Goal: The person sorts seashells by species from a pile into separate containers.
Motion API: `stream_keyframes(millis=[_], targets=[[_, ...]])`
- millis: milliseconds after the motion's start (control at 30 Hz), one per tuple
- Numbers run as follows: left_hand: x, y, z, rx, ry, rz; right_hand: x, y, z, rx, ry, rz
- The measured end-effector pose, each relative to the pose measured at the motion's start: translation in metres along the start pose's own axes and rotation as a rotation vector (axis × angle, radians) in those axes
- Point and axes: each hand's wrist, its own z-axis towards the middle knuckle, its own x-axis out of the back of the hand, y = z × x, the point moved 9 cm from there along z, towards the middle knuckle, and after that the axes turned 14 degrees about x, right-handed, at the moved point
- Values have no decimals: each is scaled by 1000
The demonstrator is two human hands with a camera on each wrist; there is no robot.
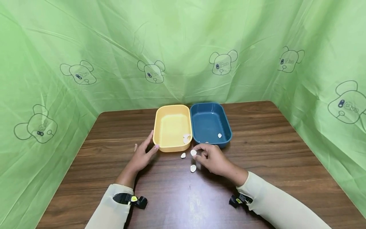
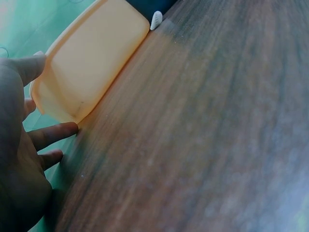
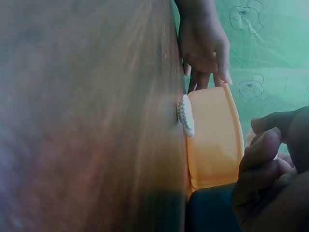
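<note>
- The table (image 1: 286, 165) is dark wood, hemmed in on three sides by a green cloth (image 1: 183, 41) printed with bear heads.
- Two trays stand side by side at the middle, walls touching: the yellow tray (image 1: 172, 127) on the left, the blue tray (image 1: 210, 124) on the right.
- The left hand (image 1: 142, 156) lies beside the yellow tray's near left corner, fingers straight and relaxed, tips against the tray wall, gripping nothing.
- The right hand (image 1: 213, 158) rests just in front of the blue tray, fingers curled, with a white shell (image 1: 193, 152) pinched at its fingertips.
- Two more shells lie on the table: one (image 1: 183, 155) just left of the pinched shell, close to the yellow tray, the other (image 1: 193, 168) just below the right fingers.
- One shell (image 1: 186, 137) sits inside the yellow tray, and a small one (image 1: 219, 135) inside the blue tray.
</note>
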Motion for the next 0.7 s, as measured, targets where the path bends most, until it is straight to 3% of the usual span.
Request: stream_keyframes(millis=[433,700], targets=[[1,-1,0,2,-1,3,10,-17,10,36,57,-15],[1,1,0,-5,-9,-2,26,-26,24,-45,124,43]])
